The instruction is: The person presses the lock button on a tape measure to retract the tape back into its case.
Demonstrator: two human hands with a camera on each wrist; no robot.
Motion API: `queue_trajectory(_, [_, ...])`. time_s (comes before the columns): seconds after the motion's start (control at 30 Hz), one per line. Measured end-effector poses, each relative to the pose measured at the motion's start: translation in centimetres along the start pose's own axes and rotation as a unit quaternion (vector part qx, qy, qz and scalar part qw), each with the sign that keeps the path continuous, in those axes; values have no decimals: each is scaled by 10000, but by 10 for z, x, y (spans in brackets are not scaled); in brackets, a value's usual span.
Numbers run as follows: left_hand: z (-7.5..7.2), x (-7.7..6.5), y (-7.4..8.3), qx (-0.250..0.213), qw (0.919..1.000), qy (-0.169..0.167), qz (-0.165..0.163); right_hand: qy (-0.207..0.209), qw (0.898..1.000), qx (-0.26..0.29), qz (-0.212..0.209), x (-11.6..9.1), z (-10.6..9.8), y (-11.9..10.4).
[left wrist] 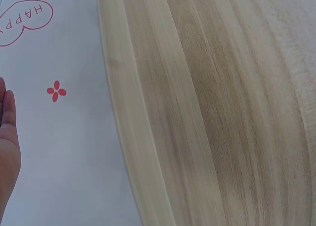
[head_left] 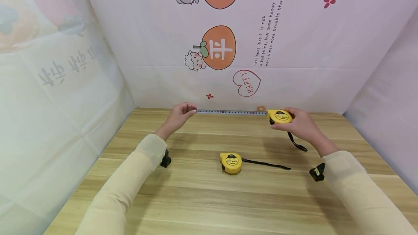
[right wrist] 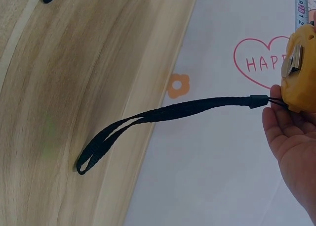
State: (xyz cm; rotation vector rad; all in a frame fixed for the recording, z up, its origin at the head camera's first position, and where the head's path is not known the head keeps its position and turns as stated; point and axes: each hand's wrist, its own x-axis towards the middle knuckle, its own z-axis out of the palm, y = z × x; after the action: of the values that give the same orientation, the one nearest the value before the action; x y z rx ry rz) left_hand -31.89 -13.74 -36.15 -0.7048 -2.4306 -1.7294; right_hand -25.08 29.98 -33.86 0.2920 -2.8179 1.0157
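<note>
My right hand (head_left: 303, 125) grips a yellow tape measure (head_left: 280, 116) near the back edge of the table. Out of its case, toward the left, runs the blade (head_left: 232, 112), stretched straight along that edge. At the blade's far end, my left hand (head_left: 179, 116) pinches the tip between thumb and fingers. The measure's black wrist strap (right wrist: 187, 110) dangles below the case. In the left wrist view only part of the left hand (left wrist: 8, 154) shows, and the blade is out of sight. A second yellow tape measure (head_left: 231, 164) lies on the table between my forearms, no blade visible.
A black strap (head_left: 267, 164) extends rightward from the lying tape measure. The wood-grain table (head_left: 196, 202) meets a printed white cloth backdrop (head_left: 156, 82) at the back, with cloth walls on both sides. Small black devices (head_left: 317, 172) sit at both wrists.
</note>
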Motion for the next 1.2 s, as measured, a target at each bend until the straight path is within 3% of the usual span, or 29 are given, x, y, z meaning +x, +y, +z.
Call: queue_trajectory(1.2, [11,2,6,34,9999,-86,93,-22,10000,19,-42,0,6,-11])
